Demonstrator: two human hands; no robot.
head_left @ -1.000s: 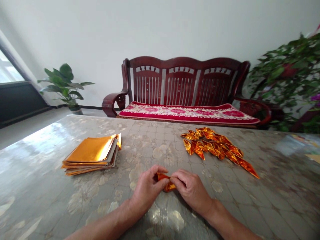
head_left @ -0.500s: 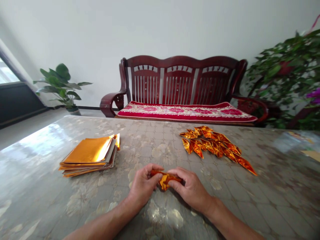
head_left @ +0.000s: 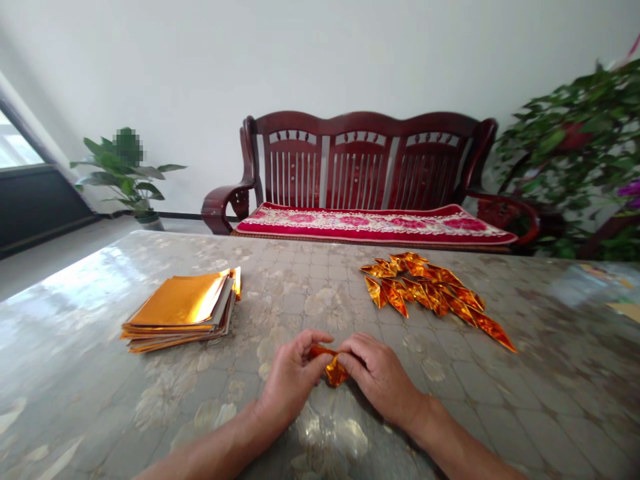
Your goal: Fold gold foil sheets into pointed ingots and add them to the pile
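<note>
Gold foil (head_left: 334, 371) pinched between my left hand (head_left: 291, 381) and right hand (head_left: 381, 373), both curled tight on it, folded pieces (head_left: 425, 293) ahead

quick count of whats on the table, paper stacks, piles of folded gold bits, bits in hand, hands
stack of gold paper: 1
pile of folded gold pieces: 1
folded gold piece in the hands: 1
left hand and right hand: 2
total: 5
</note>
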